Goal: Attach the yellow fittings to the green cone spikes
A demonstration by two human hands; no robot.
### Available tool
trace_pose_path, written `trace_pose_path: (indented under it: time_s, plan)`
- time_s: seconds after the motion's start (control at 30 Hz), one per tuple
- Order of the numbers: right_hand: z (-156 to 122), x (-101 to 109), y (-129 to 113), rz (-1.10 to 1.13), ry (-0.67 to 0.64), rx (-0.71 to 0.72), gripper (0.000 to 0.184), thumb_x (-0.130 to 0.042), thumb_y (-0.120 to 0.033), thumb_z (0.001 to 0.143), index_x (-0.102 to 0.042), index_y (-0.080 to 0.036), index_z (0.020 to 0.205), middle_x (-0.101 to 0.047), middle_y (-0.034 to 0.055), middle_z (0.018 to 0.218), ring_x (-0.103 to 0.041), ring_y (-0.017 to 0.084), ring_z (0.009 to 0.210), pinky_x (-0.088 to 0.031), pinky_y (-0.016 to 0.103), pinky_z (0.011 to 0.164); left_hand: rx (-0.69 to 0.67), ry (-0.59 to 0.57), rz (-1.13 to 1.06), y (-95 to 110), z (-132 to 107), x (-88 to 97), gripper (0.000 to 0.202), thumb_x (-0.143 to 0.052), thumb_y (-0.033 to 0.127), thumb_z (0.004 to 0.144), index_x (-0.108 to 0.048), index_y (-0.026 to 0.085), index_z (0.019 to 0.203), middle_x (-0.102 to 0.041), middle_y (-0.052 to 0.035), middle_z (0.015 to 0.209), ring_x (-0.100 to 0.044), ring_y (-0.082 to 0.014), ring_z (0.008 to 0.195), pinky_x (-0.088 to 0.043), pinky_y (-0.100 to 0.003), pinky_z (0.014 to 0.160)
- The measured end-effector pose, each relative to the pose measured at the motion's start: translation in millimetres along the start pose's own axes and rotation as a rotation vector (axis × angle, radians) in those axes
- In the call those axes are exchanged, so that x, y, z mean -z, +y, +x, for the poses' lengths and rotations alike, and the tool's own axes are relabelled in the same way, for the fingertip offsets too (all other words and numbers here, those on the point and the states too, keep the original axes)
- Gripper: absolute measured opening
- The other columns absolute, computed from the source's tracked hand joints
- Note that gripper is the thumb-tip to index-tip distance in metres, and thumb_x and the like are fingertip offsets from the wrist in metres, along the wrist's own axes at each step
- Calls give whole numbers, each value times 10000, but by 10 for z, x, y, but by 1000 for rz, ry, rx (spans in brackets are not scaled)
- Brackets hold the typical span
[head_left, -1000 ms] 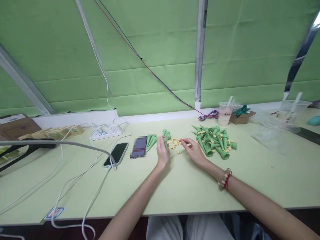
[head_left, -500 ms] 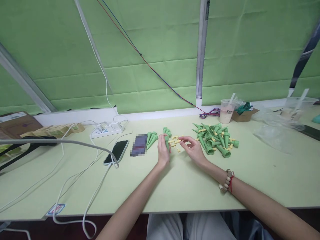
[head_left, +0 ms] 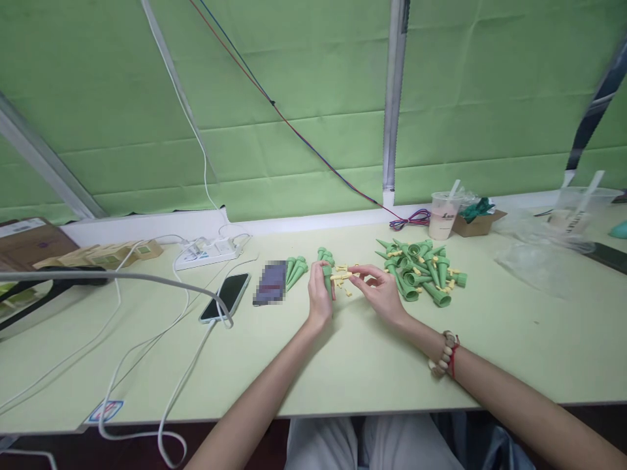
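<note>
My left hand [head_left: 319,300] is wrapped round a green plastic cone [head_left: 327,275] held upright on the pale green table [head_left: 372,359]. My right hand [head_left: 381,292] pinches a small yellow peg [head_left: 341,276] and holds it against the cone's side. More loose yellow pegs [head_left: 345,269] lie just behind my fingers. A pile of green cones [head_left: 422,273] mixed with yellow pegs lies to the right of my right hand. Three green cones [head_left: 295,269] lie side by side to the left, and a few more [head_left: 324,254] lie behind my left hand.
A phone [head_left: 226,296] on a white cable and a blurred dark item [head_left: 270,282] lie left of my hands. A power strip [head_left: 208,252] sits behind them. A drink cup [head_left: 442,215], a small cardboard box [head_left: 477,222] and plastic bags [head_left: 539,256] stand at the back right.
My right hand has lifted a yellow peg from the loose ones and brought it left to the cone in my left hand. The left hand has stayed put.
</note>
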State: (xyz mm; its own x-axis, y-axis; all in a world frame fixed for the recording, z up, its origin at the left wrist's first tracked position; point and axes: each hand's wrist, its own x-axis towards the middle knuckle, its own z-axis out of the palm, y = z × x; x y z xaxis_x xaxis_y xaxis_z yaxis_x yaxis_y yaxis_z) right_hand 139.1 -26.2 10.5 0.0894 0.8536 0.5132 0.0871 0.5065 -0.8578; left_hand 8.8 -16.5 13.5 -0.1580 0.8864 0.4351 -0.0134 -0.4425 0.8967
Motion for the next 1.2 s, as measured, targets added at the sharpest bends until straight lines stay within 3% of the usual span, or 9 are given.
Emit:
trace_pose_path:
  time_s: [0.27,0.47,0.57,0.67,0.83,0.9,1.03,1.1,1.2]
  plan:
    - [-16,-14,51,-30,-63,-44,292,-674,-479,718,-730,-193,728,-724,70,759,-614,173,633,-459,271,523,-85,-120,78,-20,-79,33,489,-358,685,835,-491,222,921,-316,60,507,-292,-106,426,-229,-264,464]
    - [-12,3,47,3,-235,-106,624,-381,-651,861,-635,-165,564,-619,43,552,-532,123,499,-439,259,516,-44,-204,135,-36,-82,21,479,-312,652,869,-501,218,942,-369,50,502,-347,-125,444,-247,-268,470]
    - [23,21,0,43,-181,-84,485,-546,-629,782,-706,-171,800,-689,56,728,-585,138,582,-459,255,517,-27,-125,105,-13,-51,2,465,-297,639,880,-495,219,903,-382,38,566,-339,-112,445,-255,-268,466]
    - [55,32,-18,48,-135,-108,425,-740,-547,619,-729,-171,818,-718,75,802,-623,164,653,-500,270,555,-30,-82,79,-2,-31,0,474,-307,650,872,-496,215,881,-343,45,565,-285,-95,419,-249,-271,458]
    - [54,32,46,71,-248,-275,539,-581,-637,740,-699,-132,590,-667,78,576,-571,124,498,-501,268,533,-58,-137,149,-29,-41,9,494,-295,656,871,-499,207,908,-328,44,550,-308,-102,435,-249,-267,453]
    - [58,35,63,87,-261,-287,597,-503,-665,780,-712,-125,632,-680,87,613,-572,117,490,-493,257,506,-54,-143,165,-28,-35,7,488,-288,646,879,-495,205,913,-338,43,565,-329,-103,451,-267,-263,458]
    - [82,43,66,100,-201,-172,458,-727,-545,641,-737,-169,902,-727,88,895,-656,168,724,-527,258,572,-46,-81,158,-14,2,13,489,-271,632,892,-487,193,879,-411,23,654,-338,-88,468,-303,-262,472]
    - [83,37,76,97,-188,-170,437,-786,-486,579,-741,-167,873,-731,87,884,-657,179,733,-536,279,608,-52,-78,176,-24,13,23,496,-255,629,896,-488,192,880,-413,21,666,-331,-86,473,-309,-266,486]
    - [61,19,100,94,-220,-230,415,-693,-553,675,-736,-144,724,-719,83,719,-633,159,612,-515,282,573,-54,-121,208,-62,5,30,501,-248,638,892,-486,197,911,-363,35,628,-316,-93,469,-300,-268,488]
